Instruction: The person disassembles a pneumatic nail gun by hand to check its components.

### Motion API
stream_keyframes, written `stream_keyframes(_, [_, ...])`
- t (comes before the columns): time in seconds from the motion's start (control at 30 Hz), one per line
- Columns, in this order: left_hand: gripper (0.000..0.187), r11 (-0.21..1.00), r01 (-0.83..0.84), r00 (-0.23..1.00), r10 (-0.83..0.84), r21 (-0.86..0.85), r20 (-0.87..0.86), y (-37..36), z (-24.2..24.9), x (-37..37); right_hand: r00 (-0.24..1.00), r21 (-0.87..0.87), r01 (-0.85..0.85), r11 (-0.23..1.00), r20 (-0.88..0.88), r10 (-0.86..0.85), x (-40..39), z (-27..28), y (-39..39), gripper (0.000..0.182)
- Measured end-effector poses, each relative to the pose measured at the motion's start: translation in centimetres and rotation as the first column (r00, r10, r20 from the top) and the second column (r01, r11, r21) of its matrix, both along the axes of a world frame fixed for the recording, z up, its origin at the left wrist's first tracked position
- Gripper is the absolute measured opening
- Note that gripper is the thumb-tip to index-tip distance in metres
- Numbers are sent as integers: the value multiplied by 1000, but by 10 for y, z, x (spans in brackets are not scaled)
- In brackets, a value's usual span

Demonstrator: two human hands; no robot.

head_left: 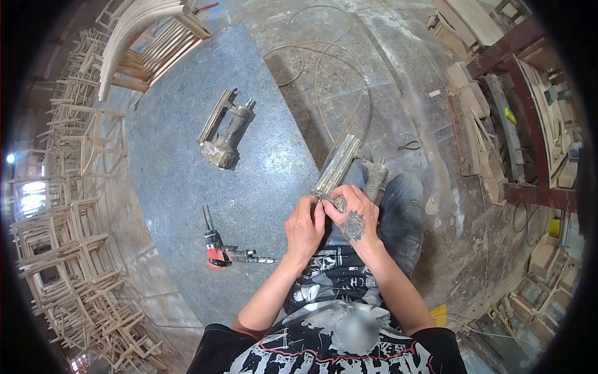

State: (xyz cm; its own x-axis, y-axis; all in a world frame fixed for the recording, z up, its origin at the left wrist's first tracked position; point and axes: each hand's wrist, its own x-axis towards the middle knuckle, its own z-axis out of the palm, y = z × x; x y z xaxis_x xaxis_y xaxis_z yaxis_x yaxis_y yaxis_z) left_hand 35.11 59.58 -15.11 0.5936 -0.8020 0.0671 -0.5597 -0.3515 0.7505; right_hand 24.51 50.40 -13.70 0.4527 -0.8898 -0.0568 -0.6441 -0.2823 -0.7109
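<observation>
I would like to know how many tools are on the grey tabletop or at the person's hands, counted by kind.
Nail or staple guns: 2
Red-and-black tool with a hose fitting: 1
Total: 3

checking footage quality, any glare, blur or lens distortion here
Head view: fisheye curving and black corners; whitish glare on the blue-grey tabletop; blown-out light at far left; a blurred round patch over the shirt; left hand and right hand fairly sharp.
</observation>
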Motion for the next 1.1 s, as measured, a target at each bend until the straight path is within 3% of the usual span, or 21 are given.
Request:
stream_keyframes(0.1, [11, 1000, -14, 997, 16, 26, -75, 1, -1, -1, 1000, 37, -8, 999, 16, 7, -2, 1, -1, 25])
stream_keyframes(0.3, [10, 1000, -8, 1000, 8, -2, -20, 0, -10, -1, 1000, 28, 4, 1000, 21, -5, -4, -4, 1, 25])
stream_keyframes(0.43, [12, 993, -73, 967, 95, 97, -238, -2, -8, -2, 1000, 22, 7, 1000, 6, -7, -4, -5, 2, 25])
stream_keyframes(0.63, [19, 992, -123, 976, 125, 20, -181, -3, -2, -9, 1000, 33, 11, 999, 12, -12, -4, -6, 2, 27])
stream_keyframes(0.73, [18, 996, -64, 993, 70, 64, -95, 0, -8, -5, 1000, -13, 7, 1000, 29, -7, -3, -7, 3, 27])
stream_keyframes(0.83, [16, 987, -35, 986, 60, 155, -155, -2, -5, -2, 1000, -42, 4, 999, 21, -3, -5, -11, 3, 25])
stream_keyframes(0.93, [16, 997, -64, 984, 71, 49, -163, -3, -2, -5, 999, -27, 9, 1000, 43, -8, -5, -10, 3, 25])
stream_keyframes(1.1, [17, 998, -41, 995, 46, 54, -88, -1, -10, -5, 999, -21, 15, 1000, 43, -14, -4, -10, 4, 26])
